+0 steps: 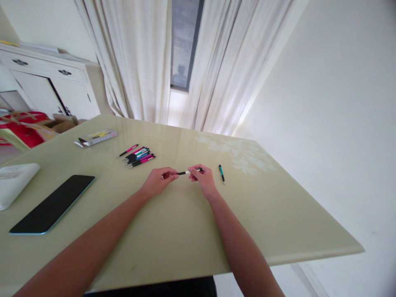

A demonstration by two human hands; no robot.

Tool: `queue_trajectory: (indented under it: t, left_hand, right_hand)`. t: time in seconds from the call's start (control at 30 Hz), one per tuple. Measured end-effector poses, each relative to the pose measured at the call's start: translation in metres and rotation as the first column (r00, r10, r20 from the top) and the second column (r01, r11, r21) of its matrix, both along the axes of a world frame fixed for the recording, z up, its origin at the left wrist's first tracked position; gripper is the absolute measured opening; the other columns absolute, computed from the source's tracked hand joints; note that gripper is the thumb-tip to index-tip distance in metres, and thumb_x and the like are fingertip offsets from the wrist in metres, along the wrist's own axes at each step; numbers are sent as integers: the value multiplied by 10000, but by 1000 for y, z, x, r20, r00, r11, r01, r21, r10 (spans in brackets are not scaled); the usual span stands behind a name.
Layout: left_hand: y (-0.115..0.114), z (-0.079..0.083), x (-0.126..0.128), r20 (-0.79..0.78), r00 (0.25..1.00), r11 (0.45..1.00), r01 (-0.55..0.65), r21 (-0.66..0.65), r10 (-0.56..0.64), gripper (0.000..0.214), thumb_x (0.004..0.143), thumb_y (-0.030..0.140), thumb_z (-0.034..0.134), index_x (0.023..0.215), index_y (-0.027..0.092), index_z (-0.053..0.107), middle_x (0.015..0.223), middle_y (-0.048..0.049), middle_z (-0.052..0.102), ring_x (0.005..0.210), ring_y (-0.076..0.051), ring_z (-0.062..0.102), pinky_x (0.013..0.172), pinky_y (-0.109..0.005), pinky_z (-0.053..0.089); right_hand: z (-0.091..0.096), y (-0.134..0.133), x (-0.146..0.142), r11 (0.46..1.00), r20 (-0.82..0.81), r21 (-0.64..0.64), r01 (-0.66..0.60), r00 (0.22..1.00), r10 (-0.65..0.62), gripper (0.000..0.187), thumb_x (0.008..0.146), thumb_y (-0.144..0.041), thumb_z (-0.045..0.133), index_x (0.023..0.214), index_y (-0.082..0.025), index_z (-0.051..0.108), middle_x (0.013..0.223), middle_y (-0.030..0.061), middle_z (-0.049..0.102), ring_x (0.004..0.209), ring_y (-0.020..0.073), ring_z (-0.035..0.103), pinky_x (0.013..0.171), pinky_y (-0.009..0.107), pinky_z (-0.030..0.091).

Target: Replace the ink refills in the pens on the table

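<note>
Between my two hands a black and white pen [183, 173] is held level, just above the tabletop. My left hand [160, 180] pinches its black tip end. My right hand [201, 177] closes on the other end, and part of the barrel is hidden by those fingers. A teal and black pen [222, 174] lies alone on the table, to the right of my right hand. Beyond my left hand a loose pile of pens [139, 156] in pink, blue, teal and black lies with tips toward the left.
The pale green table [173, 247] has a leaf pattern at its far right. An open pen box [98, 138] lies at the back left. A black-screened tablet [53, 205] and a white object [17, 181] rest on the left. Curtains [139, 62] hang behind.
</note>
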State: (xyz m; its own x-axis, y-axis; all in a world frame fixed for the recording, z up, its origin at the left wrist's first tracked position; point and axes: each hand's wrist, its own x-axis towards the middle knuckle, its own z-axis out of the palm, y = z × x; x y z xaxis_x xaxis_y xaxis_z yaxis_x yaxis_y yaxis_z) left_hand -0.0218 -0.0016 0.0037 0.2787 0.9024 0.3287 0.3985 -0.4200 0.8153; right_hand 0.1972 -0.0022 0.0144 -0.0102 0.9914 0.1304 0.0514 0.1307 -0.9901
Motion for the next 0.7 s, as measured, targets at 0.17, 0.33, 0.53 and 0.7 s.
queue_trajectory:
  t: [0.17, 0.33, 0.53, 0.7]
  left_hand:
    - [-6, 3, 1, -18, 1000, 995, -15, 98, 17, 293, 872, 478, 679, 916, 199, 759, 718, 0, 681, 622, -142, 561, 595, -248, 427]
    - [-7, 3, 0, -17, 999, 987, -47, 154, 50, 294, 887, 474, 669, 939, 198, 752, 730, -2, 658, 633, -141, 548, 614, -251, 436]
    - [-4, 3, 3, -37, 998, 992, -44, 122, 48, 319, 888, 499, 660, 971, 202, 745, 760, -9, 671, 636, -144, 550, 609, -252, 440]
    - [-5, 1, 3, -53, 998, 993, -16, 118, 22, 308, 903, 482, 652, 983, 198, 740, 774, -9, 684, 639, -143, 557, 615, -253, 442]
  right_hand:
    - [-4, -2, 3, 996, 215, 85, 3, 976, -21, 398, 884, -561, 662, 955, -169, 674, 634, 24, 699, 532, 142, 611, 542, 242, 477]
    - [-3, -4, 5, 995, 333, 99, -12, 943, -22, 423, 909, -581, 629, 1020, -175, 675, 654, 21, 702, 545, 139, 617, 544, 231, 473]
    - [0, -2, 1, 996, 156, 85, 38, 986, -51, 441, 848, -560, 699, 1026, -160, 653, 626, 27, 687, 492, 133, 572, 493, 236, 461]
    - [0, -2, 1, 997, -29, 23, -79, 996, 79, 436, 784, -496, 770, 1043, -160, 672, 694, 30, 703, 566, 132, 591, 567, 248, 488]
